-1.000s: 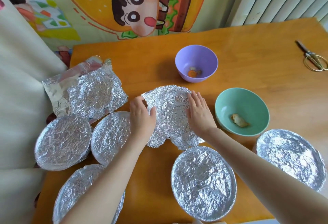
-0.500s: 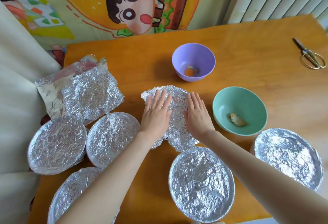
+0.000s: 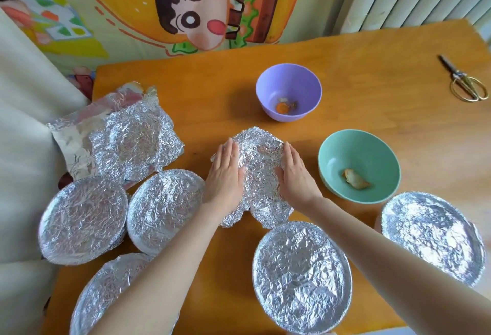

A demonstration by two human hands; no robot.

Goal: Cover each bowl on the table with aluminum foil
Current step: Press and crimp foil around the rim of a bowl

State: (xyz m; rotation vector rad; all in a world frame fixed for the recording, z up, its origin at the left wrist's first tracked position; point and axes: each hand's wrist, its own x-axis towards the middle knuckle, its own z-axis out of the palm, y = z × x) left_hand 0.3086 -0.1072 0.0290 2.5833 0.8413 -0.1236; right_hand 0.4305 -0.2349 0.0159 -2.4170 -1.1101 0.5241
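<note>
At 6 o'clock, nearest, a round bowl sealed under crinkled aluminium foil [image 3: 301,279] is seen. A second foil-sealed bowl [image 3: 114,292] at 7 o'clock is partly hidden by the left forearm. A little farther, a third foil-capped bowl [image 3: 82,219] at 8 o'clock is set just beside a fourth foil-capped bowl [image 3: 164,210], and a fifth foil-capped bowl [image 3: 433,236] is placed at 4 o'clock. Five bowls are thus judged done.

At the centre, a loose crumpled sheet of aluminium foil [image 3: 259,175] is pressed onto the orange wooden counter [image 3: 372,69]. The left grip [image 3: 225,172] and right grip [image 3: 296,175] are laid flat on its two sides, fingers straight, nothing clasped. Whether a bowl lies beneath cannot be told; the sheet is judged to be under smoothing.

At 3 o'clock a teal plastic bowl [image 3: 372,151] with a food scrap is uncovered, as is a lilac plastic bowl [image 3: 289,79] at 12 o'clock. These two are judged left to cover. Spare wrinkled foil sheets [image 3: 132,143] are piled at 10 o'clock. Gold-handled scissors [image 3: 465,85] are seen at 2 o'clock, well apart.
</note>
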